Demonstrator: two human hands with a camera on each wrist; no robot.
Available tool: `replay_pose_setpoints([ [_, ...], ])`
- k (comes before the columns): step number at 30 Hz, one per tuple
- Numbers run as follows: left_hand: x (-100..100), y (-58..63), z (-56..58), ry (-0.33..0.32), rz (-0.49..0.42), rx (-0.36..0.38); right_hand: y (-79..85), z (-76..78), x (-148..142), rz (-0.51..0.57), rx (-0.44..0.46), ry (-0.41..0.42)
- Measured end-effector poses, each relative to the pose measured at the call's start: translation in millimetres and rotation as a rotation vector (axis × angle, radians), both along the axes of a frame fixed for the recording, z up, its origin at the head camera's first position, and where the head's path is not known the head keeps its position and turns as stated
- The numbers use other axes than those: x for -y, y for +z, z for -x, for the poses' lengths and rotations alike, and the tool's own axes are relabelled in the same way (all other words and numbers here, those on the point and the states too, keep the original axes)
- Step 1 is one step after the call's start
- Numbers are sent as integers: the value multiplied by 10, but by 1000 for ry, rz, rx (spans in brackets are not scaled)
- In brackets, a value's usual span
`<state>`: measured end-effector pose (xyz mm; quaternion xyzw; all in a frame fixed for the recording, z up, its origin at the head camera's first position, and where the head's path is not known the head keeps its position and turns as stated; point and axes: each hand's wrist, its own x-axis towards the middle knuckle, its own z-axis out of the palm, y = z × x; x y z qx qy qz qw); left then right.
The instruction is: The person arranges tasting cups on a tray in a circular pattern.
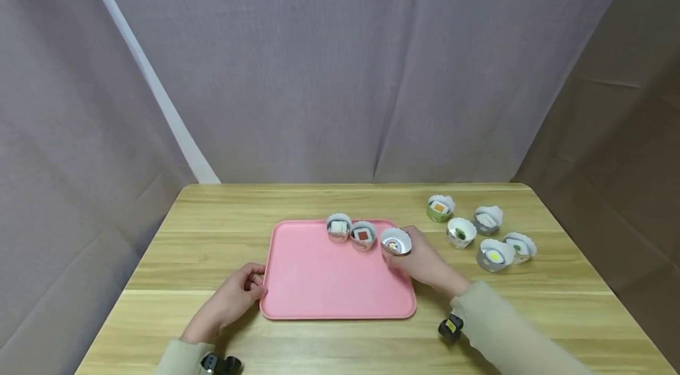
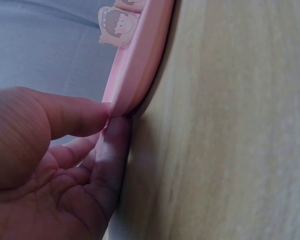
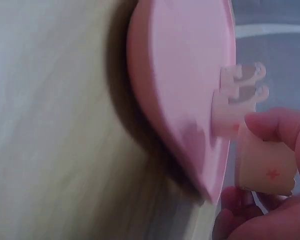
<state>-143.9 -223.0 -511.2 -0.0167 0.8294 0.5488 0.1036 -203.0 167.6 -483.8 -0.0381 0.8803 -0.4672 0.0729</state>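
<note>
A pink tray [image 1: 334,280] lies on the wooden table. My left hand [image 1: 236,298] pinches its left rim, the thumb [image 2: 82,115] at the top edge and a finger at the side. My right hand [image 1: 425,263] grips a small paper baking cup [image 1: 395,242] over the tray's back right corner; a multicoloured piece shows inside it. In the right wrist view this paper cup [image 3: 265,162] has a red star on its side, and the thumb lies at its rim. Two more paper cups stand at the tray's back edge, one with a white piece [image 1: 338,227], one with a red-centred piece [image 1: 363,235].
On the table's right side stand several more paper cups: a green one with an orange-topped piece [image 1: 440,208], a white one [image 1: 460,232] with something green, and grey ones [image 1: 487,219], one holding a yellow-centred piece [image 1: 495,256]. Grey curtains [image 1: 297,68] hang behind the table.
</note>
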Motion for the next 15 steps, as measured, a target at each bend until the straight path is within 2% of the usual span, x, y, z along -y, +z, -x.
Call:
replay_pose_setpoints([
  [6,6,-30,1,-25,-21,-10,-33,-102,138,-55,-63,80],
  [15,18,-21,2,-21,-7,-18,-143,-139,243,-229,-119,83],
])
